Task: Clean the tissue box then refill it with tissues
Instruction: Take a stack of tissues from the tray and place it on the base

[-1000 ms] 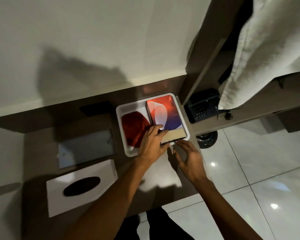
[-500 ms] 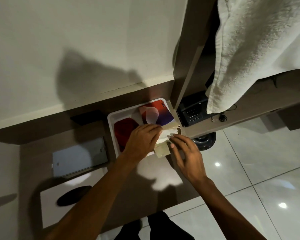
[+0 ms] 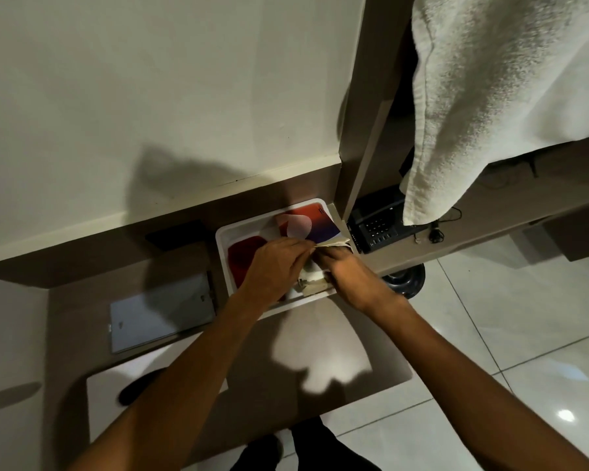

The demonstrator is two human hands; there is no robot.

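Hands meet over a white tray (image 3: 222,253) on the brown worktop (image 3: 381,365): the left hand (image 3: 273,266) and right hand (image 3: 349,271) both pinch a red-and-blue tissue pack (image 3: 315,224) at its torn cardboard end, fingers closed on it. The white tissue box cover (image 3: 99,396), with its dark oval slot, lies near the worktop's front edge, partly under the left forearm. A grey panel (image 3: 160,316) lies flat between cover and tray.

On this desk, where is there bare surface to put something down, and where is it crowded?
The largest bare patch of desk lies in front of the white tray, right of the tissue box cover. A smaller dark strip sits behind the grey pad. The tray is crowded: both hands work there on a tissue pack.
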